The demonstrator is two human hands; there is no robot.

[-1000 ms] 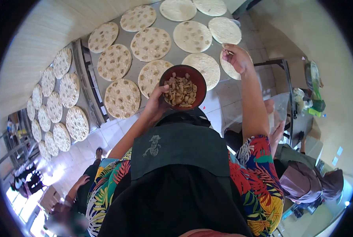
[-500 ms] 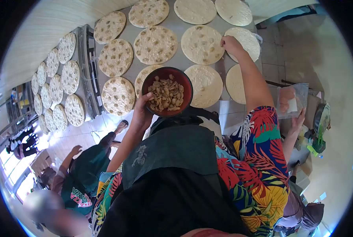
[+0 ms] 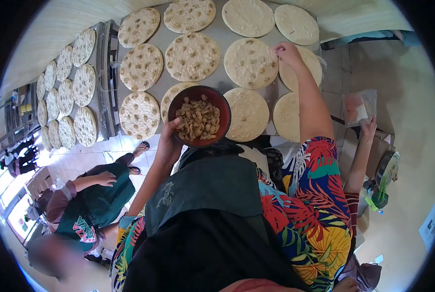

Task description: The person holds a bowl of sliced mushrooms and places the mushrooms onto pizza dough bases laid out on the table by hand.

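Observation:
My left hand [image 3: 168, 141] grips the rim of a dark bowl [image 3: 225, 124] with a reddish inside, thumb over the edge. Inside lie many brownish pieces that look like sliced mushrooms [image 3: 198, 119]. At the right edge of a round pizza base [image 3: 242, 65], my right hand [image 3: 289, 53] is closed in a pinch; what its fingertips hold is hidden. Brownish pieces are scattered on that base. The base nearer me [image 3: 246, 114] is mostly plain, and the bowl partly covers another base [image 3: 173, 95] behind it.
The metal table [image 3: 217, 82] carries several pizza bases, dotted on the left, plainer on the right. A second table [image 3: 103, 87] with more bases stands left. One co-worker in a green apron [image 3: 110, 199] is at lower left; another person's hand [image 3: 368, 127] holds a clear bag [image 3: 361, 108] at right.
The view has shifted slightly. My right hand stays by the same base's right edge, fingers still pinched. The bowl remains in my left hand. The co-worker at left has moved an arm.

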